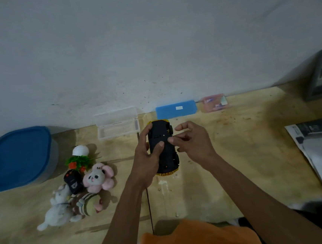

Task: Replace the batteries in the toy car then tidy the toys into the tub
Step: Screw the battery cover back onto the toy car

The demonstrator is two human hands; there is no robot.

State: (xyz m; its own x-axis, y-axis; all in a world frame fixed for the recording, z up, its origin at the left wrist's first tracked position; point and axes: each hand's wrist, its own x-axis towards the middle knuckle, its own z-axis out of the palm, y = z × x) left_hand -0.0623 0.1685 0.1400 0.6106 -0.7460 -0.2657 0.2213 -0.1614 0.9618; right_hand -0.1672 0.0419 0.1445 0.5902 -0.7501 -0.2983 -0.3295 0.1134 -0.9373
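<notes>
The yellow toy car [166,156] is turned upside down, its black underside facing me, above the wooden table [238,153]. My left hand [147,156] grips its left side, thumb on the underside. My right hand [192,140] touches the car's right edge with thumb and forefinger pinched together; I cannot tell whether anything is between them. The tub [18,157], closed with a blue lid, stands at the far left. Soft toys lie left of the car: a pink panda plush [98,177], a white plush [58,208], a striped plush [89,204] and a black toy [73,181].
An open clear plastic case [117,124], a blue box [176,109] and a pink box [215,102] line the wall. A small fake plant in a white pot [80,157] lies by the toys. Papers [320,151] lie at the right edge.
</notes>
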